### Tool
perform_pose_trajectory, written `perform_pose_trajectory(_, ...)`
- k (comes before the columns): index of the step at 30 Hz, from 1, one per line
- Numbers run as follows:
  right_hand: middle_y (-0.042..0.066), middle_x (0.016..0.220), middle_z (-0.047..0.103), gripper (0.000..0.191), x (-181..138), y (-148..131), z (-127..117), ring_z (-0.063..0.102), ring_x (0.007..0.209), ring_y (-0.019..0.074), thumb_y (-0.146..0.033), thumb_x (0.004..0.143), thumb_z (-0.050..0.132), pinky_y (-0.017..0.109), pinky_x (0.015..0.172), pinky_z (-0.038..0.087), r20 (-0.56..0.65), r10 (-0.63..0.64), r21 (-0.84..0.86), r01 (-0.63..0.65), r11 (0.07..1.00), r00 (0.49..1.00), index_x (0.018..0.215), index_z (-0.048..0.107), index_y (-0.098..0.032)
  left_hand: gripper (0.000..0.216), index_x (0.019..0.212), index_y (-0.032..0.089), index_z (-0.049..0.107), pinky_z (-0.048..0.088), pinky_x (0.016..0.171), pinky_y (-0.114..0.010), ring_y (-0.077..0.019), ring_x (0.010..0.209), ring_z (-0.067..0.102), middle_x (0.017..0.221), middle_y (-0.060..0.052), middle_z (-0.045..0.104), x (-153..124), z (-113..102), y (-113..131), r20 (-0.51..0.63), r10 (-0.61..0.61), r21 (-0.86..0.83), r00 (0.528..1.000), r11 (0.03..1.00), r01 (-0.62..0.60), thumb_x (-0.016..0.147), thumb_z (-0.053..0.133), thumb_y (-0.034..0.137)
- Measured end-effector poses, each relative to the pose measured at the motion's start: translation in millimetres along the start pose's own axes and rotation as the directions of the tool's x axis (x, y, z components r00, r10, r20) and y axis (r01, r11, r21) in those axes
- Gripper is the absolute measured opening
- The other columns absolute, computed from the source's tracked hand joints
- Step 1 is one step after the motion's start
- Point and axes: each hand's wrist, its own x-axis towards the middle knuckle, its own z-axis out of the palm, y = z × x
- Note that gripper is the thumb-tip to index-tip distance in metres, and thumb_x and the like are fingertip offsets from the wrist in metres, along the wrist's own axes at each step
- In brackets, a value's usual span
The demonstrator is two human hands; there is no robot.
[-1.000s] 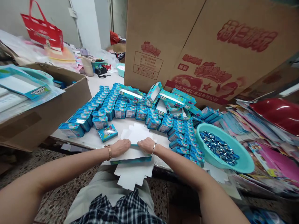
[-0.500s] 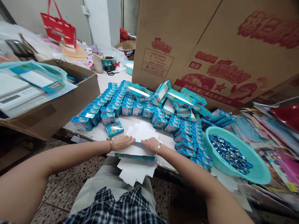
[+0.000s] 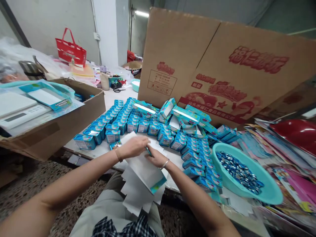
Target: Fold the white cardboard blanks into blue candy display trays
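My left hand (image 3: pixel 134 146) and my right hand (image 3: pixel 155 157) both grip a flat white cardboard box blank (image 3: pixel 145 171) with a teal printed edge, tilted up off a stack of white blanks (image 3: pixel 134 197) at the table's near edge. The fingers of both hands are curled onto its upper end. Just beyond the hands lie rows of small teal boxes (image 3: pixel 118 118) on the white table (image 3: pixel 98 149). A few larger folded teal display boxes (image 3: pixel 185 115) are piled behind them.
A teal basin (image 3: pixel 261 191) with blue-wrapped sweets stands at the right. An open brown carton (image 3: pixel 61 121) with a white scale sits at the left. A big printed carton (image 3: pixel 222 75) walls off the back. Colourful printed sheets (image 3: pixel 288 158) lie at far right.
The blank lay flat under both hands; now it is lifted and turned at an angle, and the hands have risen and drawn closer together. The camera has tipped upward.
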Motion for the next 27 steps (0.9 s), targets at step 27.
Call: perform_pose_trajectory(27,0.008,0.090,0.059,0.037,3,55,82,0.056,0.085,0.0179,-0.043,0.094,0.024,0.028,0.078,0.044,-0.626,0.439,0.202,-0.410,0.889,0.645,0.091,0.051,-0.018,0.066,0.119,0.015,0.048,0.023,0.111,-0.045,-0.0321,0.134,0.027,0.142,-0.015,0.032,-40,127,-18,0.103,-0.526,-0.612,0.844,0.635,0.470,0.060,0.072,0.031)
